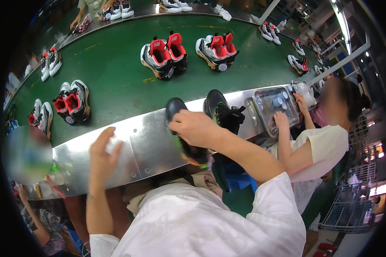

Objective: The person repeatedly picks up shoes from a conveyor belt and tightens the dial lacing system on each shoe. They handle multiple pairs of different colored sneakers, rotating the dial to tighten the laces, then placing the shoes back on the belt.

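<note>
My right hand is closed over the top of a black sneaker that has green and orange touches near its heel. The shoe lies on the steel edge of the table, its toe pointing away from me. Beside it, just to the right, stands a second black sneaker with green trim and a black tuft at its opening. My left hand hovers over the steel edge, fingers apart, slightly blurred, with nothing in it. My palm hides part of the first sneaker's upper.
White-and-black sneakers with red linings stand in pairs on the green tabletop, including a middle pair. A co-worker sits at right, hands at a metal tray holding blue-and-white round containers. Other people are at the far side and lower left.
</note>
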### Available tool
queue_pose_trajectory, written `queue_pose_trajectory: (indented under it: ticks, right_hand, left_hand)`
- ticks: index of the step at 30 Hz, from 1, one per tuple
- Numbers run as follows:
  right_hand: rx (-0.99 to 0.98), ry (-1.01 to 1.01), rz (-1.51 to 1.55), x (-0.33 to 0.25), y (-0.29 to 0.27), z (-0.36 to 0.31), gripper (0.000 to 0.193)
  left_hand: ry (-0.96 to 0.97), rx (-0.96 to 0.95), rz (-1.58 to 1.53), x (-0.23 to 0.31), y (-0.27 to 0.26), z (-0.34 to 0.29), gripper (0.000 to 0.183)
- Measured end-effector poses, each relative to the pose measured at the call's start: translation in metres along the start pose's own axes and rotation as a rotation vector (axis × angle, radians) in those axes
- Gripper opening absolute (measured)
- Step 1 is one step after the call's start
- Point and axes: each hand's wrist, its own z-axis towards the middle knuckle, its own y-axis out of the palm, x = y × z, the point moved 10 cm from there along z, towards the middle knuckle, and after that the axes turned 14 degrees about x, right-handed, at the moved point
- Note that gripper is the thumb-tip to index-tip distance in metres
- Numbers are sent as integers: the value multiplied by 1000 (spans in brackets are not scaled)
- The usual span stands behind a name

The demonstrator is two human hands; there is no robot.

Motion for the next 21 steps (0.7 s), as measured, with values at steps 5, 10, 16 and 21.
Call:
queue_pose_trajectory:
  ticks: [5,10,16,21]
  right_hand:
    - [319,-70,270,-57,2,41,23]
    - [164,9,406,-55,36,46,24]
    - [-61,-235,72,-92,65,33,9]
    - [150,-186,272,-82,36,11,38]
  left_hand:
    - [-265,-223,-177,42,68,-58,63]
    - [-236,-69,-109,17,78,-74,34]
    - [-204,12,-98,0,83,-90,42]
    - [-396,-459,-141,35,74,-60,38]
